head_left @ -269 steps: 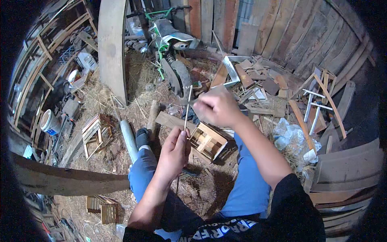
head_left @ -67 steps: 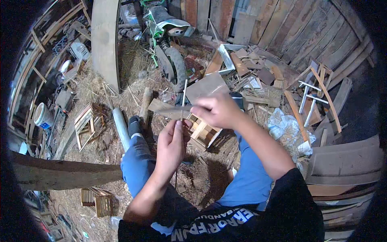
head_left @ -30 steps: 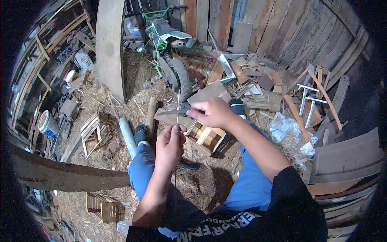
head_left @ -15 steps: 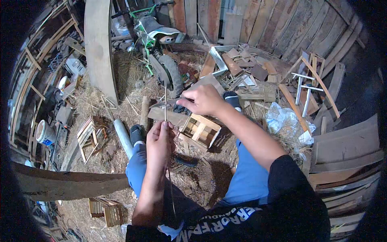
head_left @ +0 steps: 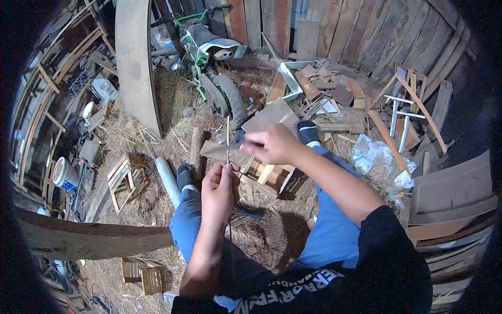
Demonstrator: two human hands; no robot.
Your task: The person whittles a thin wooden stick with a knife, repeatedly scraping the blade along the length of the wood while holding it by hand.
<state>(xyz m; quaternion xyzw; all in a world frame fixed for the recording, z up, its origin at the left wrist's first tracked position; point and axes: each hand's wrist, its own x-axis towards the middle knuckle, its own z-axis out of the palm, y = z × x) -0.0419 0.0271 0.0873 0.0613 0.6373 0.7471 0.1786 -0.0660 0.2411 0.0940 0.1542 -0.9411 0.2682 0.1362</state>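
My left hand [head_left: 218, 191] grips a thin pale stick [head_left: 228, 137] that stands upright in front of me. My right hand [head_left: 274, 145] is closed on a knife [head_left: 241, 147] whose blade lies across the stick just above my left fingers. Below both hands a small slatted wooden crate [head_left: 267, 177] rests on the ground between my legs in blue trousers.
A flat board [head_left: 222, 152] and a grey pipe [head_left: 168, 180] lie by my left foot. A green bike [head_left: 214, 63] leans at the back. Scrap wood [head_left: 324, 99], straw, a curved plank [head_left: 135, 63], small crates [head_left: 121, 175] and a thick beam [head_left: 94, 238] surround me.
The knife has moved back and forth along the stick, which my left hand has kept upright. The view has shifted slightly with my head.
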